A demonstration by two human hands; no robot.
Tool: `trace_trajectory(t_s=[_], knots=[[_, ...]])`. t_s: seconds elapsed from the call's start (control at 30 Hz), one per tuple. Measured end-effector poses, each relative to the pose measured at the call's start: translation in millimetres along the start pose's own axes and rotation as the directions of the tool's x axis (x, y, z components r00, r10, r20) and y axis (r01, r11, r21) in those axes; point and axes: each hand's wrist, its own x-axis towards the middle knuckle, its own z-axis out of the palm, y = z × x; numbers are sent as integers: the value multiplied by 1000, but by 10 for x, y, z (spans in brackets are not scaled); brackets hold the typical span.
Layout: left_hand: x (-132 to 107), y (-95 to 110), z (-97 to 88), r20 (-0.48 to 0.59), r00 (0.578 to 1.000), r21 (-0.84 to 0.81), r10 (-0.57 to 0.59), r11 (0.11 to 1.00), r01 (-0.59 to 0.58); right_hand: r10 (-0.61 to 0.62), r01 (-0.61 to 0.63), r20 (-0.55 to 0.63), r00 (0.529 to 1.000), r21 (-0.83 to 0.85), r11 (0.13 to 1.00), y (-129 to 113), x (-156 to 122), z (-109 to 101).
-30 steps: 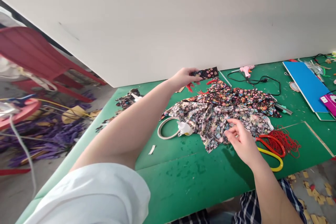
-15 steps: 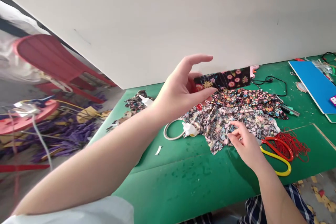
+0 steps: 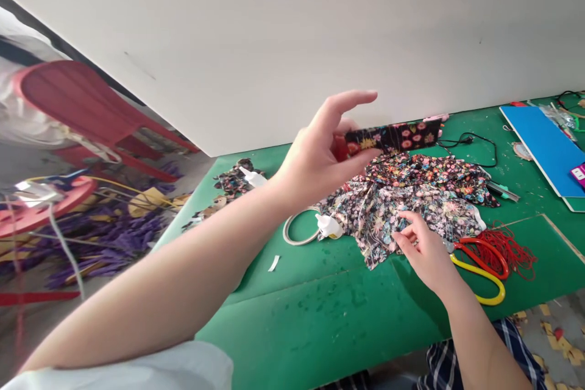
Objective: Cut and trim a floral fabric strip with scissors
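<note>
My left hand (image 3: 326,149) is raised above the green table (image 3: 320,311) and pinches one end of a dark flowered fabric strip (image 3: 397,135), with the index finger lifted. My right hand (image 3: 423,250) rests on the near edge of a heap of flowered cloth (image 3: 406,195), fingers curled on the cloth. Red and yellow scissors (image 3: 482,268) lie just right of that hand.
A white glue bottle (image 3: 329,226) and a wooden hoop (image 3: 297,234) lie left of the cloth. Red thread (image 3: 514,250), a blue board (image 3: 543,146), a black cable (image 3: 475,143) and fabric scraps (image 3: 235,180) are around. A white wall panel (image 3: 292,42) backs the table. Red chair (image 3: 86,109) at left.
My left hand lifted the flowered strip from the back of the table up toward me and now holds it level. My right hand stayed on the cloth.
</note>
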Motion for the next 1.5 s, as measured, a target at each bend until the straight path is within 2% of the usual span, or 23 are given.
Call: trace_trajectory(t_s=[0.03,0.07,0.13,0.2,0.27,0.3,0.4,0.47,0.57,0.67,0.77,0.83,0.87,0.93,1.03,1.1,1.5], knots=[[90,-88,12,83,996,-2,-28,1000,29,-9,9,-9,1000,-9,1000,1,1,5],[196,-198,33,111,992,38,-60,998,56,-15,15,-12,1000,-17,1000,2,3,9],[429,-476,102,79,991,154,-107,984,94,-13,13,-6,1000,-33,999,4,12,12],[636,-797,205,109,968,237,-228,951,197,-2,3,2,1000,-49,999,4,24,9],[762,-1111,324,169,885,311,-434,876,370,2,-2,1,1000,-59,998,3,34,2],[788,-1254,381,197,854,332,-481,853,403,2,-2,0,1000,-61,998,2,38,-1],[744,-1600,518,258,788,380,-559,809,450,10,-10,4,1000,-63,998,-5,40,-1],[666,-1755,568,299,747,413,-594,786,460,13,-12,9,1000,-67,998,-15,39,10],[585,-1894,572,341,692,474,-636,752,457,9,-7,28,1000,-80,997,-27,39,32],[582,-1987,466,339,662,560,-669,709,429,4,1,48,999,-103,995,-23,42,48],[580,-2120,236,239,675,679,-698,617,397,-12,18,50,999,-124,992,-8,44,62],[531,-2244,51,117,680,759,-723,507,408,-25,32,49,998,-137,990,-1,45,75],[489,-2310,-35,67,669,787,-741,451,421,-31,38,50,998,-143,989,1,46,81],[384,-2437,-167,18,618,819,-786,366,441,-41,50,54,998,-159,986,5,49,95],[236,-2581,-246,-1,535,838,-845,291,462,-58,69,59,997,-197,978,17,53,113],[174,-2639,-247,-10,512,840,-859,271,471,-70,82,60,996,-217,973,31,55,121],[87,-2673,-300,-93,540,761,-837,290,580,-84,100,76,994,-238,966,64,62,144]])
